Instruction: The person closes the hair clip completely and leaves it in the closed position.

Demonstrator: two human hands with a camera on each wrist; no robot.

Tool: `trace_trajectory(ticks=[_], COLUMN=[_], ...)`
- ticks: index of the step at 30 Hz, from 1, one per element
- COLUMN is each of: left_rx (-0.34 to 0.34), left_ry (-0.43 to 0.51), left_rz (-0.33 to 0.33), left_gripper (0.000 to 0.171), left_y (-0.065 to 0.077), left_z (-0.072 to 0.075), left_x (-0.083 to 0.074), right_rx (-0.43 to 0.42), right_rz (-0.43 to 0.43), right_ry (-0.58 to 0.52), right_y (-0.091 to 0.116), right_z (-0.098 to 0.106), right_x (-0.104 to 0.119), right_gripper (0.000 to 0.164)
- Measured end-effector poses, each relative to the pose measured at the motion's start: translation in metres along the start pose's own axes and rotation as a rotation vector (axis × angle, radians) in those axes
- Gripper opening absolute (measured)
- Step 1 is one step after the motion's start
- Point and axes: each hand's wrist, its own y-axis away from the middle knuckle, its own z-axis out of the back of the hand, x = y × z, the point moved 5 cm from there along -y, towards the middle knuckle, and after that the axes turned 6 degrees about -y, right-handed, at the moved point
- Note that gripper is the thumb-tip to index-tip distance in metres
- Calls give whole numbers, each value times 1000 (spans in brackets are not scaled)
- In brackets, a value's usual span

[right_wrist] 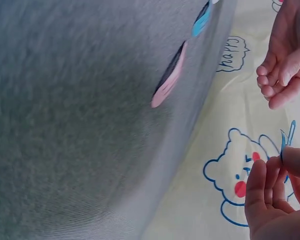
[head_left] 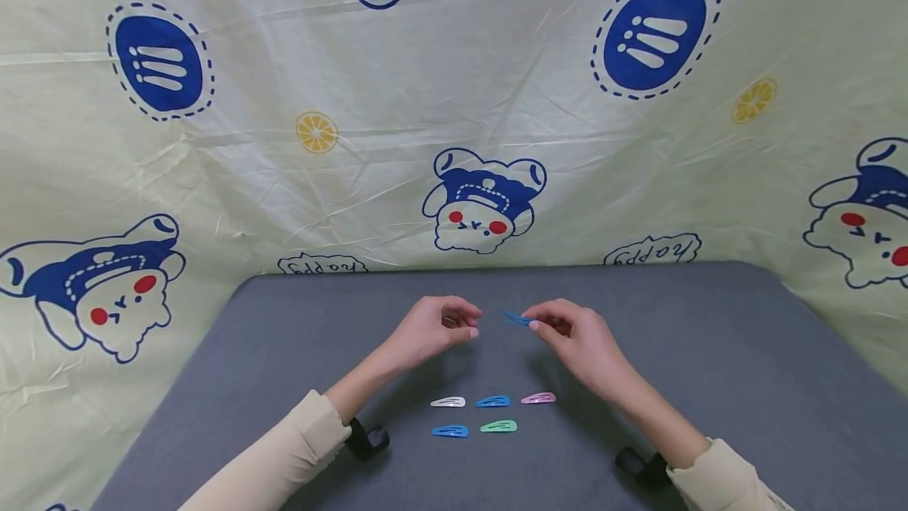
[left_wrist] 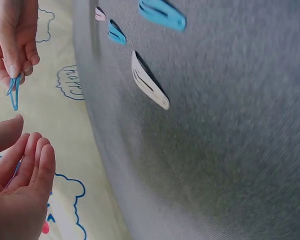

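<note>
My right hand (head_left: 578, 337) pinches a blue snap hair clip (head_left: 519, 319) between thumb and fingers above the table. The clip's two parts stand spread apart in the right wrist view, where the clip (right_wrist: 291, 132) points up from the fingertips. Just left of it my left hand (head_left: 436, 330) hovers with relaxed, slightly bent fingers and holds nothing. Below the hands lie more snap clips in two rows: a white clip (head_left: 448, 401), a blue clip (head_left: 493, 400) and a pink clip (head_left: 538, 398) behind, a second blue clip (head_left: 450, 431) and a green clip (head_left: 499, 426) in front.
A grey cloth covers the table (head_left: 284, 337). Behind its far edge hangs a pale printed curtain (head_left: 383, 203) with blue cartoon figures. Black straps (head_left: 367, 441) are at both wrists, close to the tabletop.
</note>
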Motion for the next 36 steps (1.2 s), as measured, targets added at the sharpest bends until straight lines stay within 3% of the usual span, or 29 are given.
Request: trace_trajectory(ticks=[12, 26, 36], left_rx=[-39, -36, -94], left_ry=[73, 177, 196], left_rz=[-43, -4, 11], left_gripper=[25, 22, 24], left_y=[27, 60, 83], left_z=[3, -4, -5], left_x=[-21, -39, -52], right_rx=[3, 14, 35], right_rz=[11, 11, 41], right_ry=[-35, -117, -198], right_y=[22, 49, 63], right_z=[3, 1, -5], right_x=[23, 43, 57], right_gripper=[15, 14, 14])
